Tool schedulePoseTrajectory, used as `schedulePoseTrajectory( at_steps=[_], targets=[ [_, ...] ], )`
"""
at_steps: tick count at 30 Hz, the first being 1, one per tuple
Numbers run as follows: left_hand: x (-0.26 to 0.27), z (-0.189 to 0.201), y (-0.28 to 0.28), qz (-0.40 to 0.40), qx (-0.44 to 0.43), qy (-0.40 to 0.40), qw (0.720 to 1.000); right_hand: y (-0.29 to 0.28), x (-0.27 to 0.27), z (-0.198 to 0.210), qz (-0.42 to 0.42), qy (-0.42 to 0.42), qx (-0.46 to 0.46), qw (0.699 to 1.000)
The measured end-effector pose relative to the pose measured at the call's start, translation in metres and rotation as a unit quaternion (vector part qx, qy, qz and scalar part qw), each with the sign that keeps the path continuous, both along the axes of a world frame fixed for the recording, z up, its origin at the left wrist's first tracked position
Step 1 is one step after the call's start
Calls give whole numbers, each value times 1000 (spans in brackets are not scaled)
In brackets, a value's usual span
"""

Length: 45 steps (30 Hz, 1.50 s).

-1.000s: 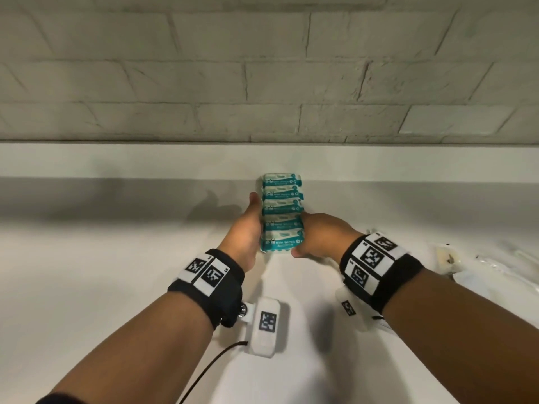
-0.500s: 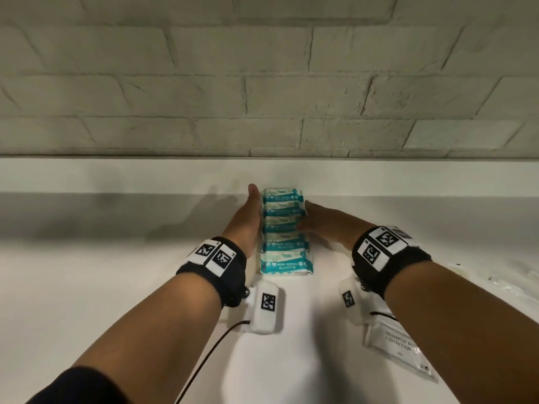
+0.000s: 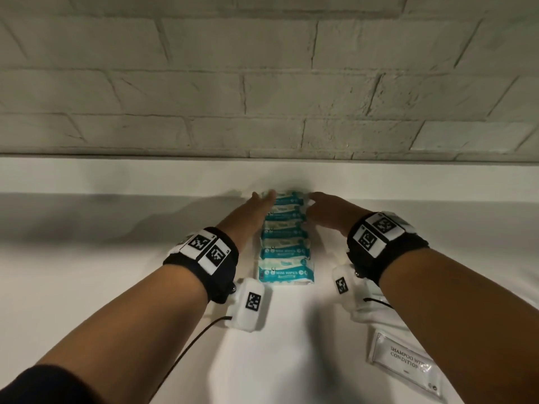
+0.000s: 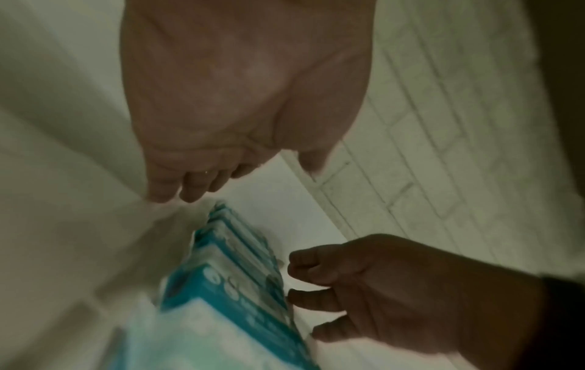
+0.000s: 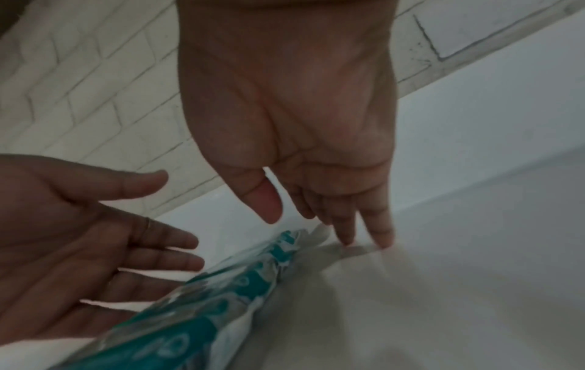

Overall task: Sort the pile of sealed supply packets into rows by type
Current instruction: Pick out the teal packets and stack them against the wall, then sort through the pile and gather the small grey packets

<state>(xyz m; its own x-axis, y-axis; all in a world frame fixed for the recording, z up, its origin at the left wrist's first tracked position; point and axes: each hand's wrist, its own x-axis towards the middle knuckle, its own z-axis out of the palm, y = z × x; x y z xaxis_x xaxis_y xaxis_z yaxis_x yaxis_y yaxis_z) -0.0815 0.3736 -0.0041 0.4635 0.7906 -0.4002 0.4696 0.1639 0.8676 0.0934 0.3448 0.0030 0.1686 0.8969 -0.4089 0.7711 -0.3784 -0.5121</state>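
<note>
A pale brick wall [image 3: 262, 83] rises behind the white surface [image 3: 102, 272], with a raised white ledge [image 3: 116, 176] running along its foot. Off to the right, close to the near edge, a clear packet [image 3: 405, 365] printed with shampoo and conditioner wording lies flat, partly under the right forearm. Both wrists wear black bands with black-and-white marker squares, and small white camera units hang below them, the left one trailing a dark cable. Nothing lies between the hands and the packs.

A row of wipe packs [image 3: 284, 237] runs straight away from the person toward the ledge, each pack overlapping the next like shingles. They are teal and white; the nearest one reads "MINI WIPES", the ones farther back are too small to read. The far end of the row sits against or just short of the ledge; I cannot tell which.

The left hand [image 3: 253, 212] lies along the left side of the row, fingers straight and together, their tips by the farthest pack. The right hand [image 3: 326, 212] flanks the right side, fingers loosely extended, tips down on the surface just beside the far packs in the right wrist view. Neither hand grips anything; both are spread and relaxed.
</note>
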Motion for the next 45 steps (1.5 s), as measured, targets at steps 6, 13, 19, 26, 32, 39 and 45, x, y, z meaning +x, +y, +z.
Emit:
schedulePoseTrajectory(
  at_steps=[6,13,19,26,32,39,45],
  targets=[
    [6,6,-37,-362,231,332,840,5,-11,3,176,-121,19,977],
    [13,-11,-35,-340,283,377,814,15,-19,-4,268,-273,-33,923],
    [16,-10,-38,-333,291,389,808,5,-19,-3,249,-246,-46,936],
    [17,1,-83,-300,377,306,821,-106,66,33,87,-143,-8,986],
    [72,14,-161,-386,323,238,831,-254,160,33,-114,-163,-83,977],
    [117,-1,-217,-406,289,316,807,-352,208,-13,-153,-207,-190,947],
    [105,-7,-267,-380,300,316,816,-352,188,0,-48,-167,-131,976]
  ],
)
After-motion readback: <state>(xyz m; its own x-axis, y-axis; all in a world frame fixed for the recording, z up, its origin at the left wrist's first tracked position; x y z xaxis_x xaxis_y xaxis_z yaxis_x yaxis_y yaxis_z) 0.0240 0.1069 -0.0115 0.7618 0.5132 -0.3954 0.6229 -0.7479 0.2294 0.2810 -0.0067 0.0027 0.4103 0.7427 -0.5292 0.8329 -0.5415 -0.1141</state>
